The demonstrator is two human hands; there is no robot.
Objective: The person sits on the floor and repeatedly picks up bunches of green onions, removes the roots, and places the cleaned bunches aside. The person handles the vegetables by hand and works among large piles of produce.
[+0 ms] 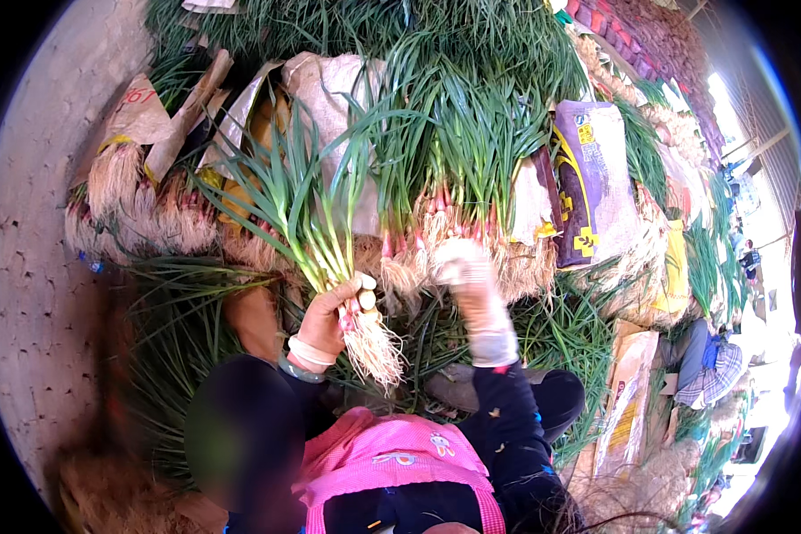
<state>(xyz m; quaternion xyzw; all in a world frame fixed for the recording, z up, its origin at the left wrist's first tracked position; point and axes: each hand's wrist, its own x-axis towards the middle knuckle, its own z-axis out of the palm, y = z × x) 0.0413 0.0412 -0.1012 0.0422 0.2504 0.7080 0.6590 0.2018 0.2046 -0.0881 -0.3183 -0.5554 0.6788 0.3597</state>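
Note:
My left hand (334,314), in a work glove, is closed around the lower stems of a bunch of green garlic plants (307,247). Their reddish bulbs and pale roots (376,347) hang below the fist, while the leaves fan out above it. Gloved and blurred, my right hand (467,263) is at the roots of more plants (450,153), which lie side by side in front of me. The blur hides whether its fingers touch or grip any of them.
A pale woven sack (334,120) and a purple printed sack (591,180) lie among the plants. More bundled plants (113,180) line the left side by a brick wall (40,267). Loose leaves (434,334) cover the ground near my legs. Another person (707,367) is at the right.

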